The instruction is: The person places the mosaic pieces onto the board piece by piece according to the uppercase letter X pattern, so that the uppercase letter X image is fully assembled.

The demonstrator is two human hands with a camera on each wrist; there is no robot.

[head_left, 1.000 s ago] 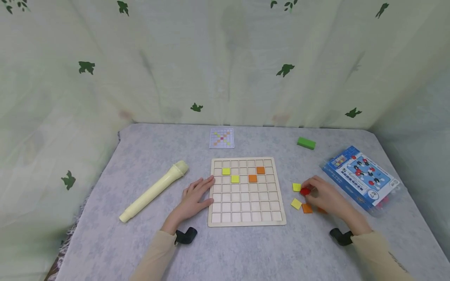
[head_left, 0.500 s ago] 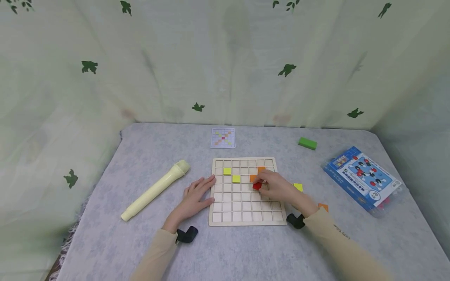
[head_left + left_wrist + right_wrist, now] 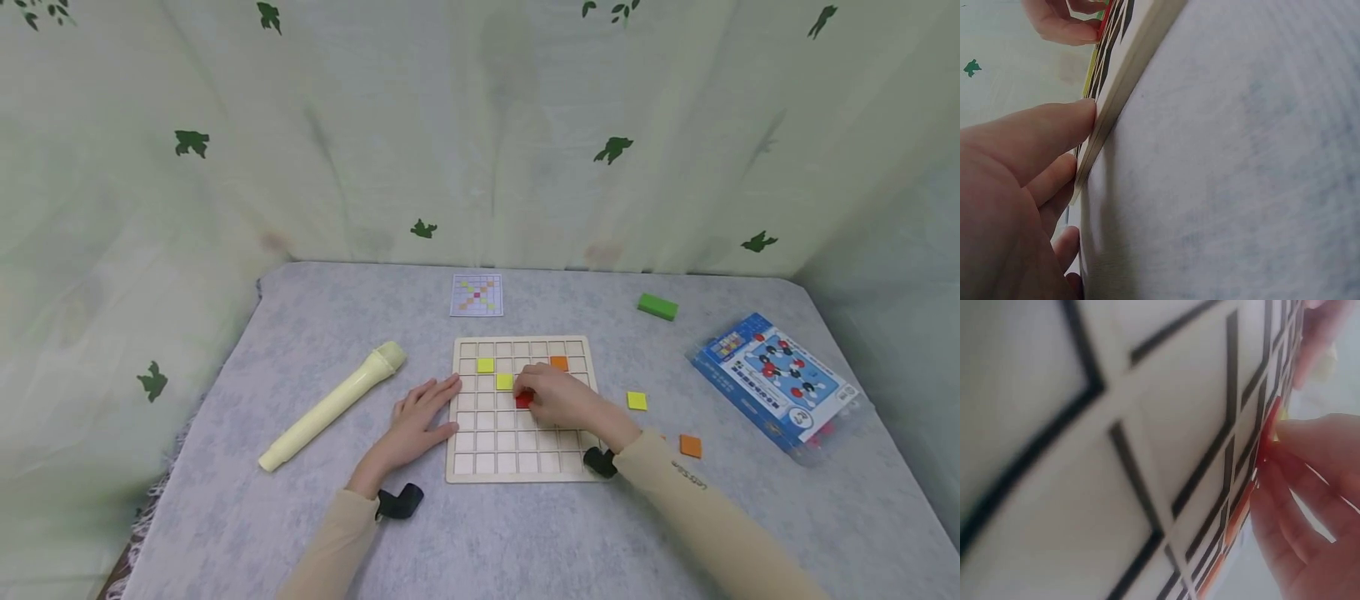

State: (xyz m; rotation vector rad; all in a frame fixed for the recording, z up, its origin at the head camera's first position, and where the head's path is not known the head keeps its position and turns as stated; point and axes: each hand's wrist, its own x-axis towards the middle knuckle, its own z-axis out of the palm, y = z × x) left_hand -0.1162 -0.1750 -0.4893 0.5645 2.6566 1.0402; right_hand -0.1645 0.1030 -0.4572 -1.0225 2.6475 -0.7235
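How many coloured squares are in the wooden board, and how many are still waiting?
Two yellow tiles and one visible orange tile sit in the wooden grid board. The right hand pinches a red tile over it. One yellow and one orange square wait outside.

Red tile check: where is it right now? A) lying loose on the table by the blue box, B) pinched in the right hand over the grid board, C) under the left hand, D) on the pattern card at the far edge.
B: the right hand pinches the red tile at a cell of the grid board, beside a yellow tile; the left hand only rests against the board's left edge.
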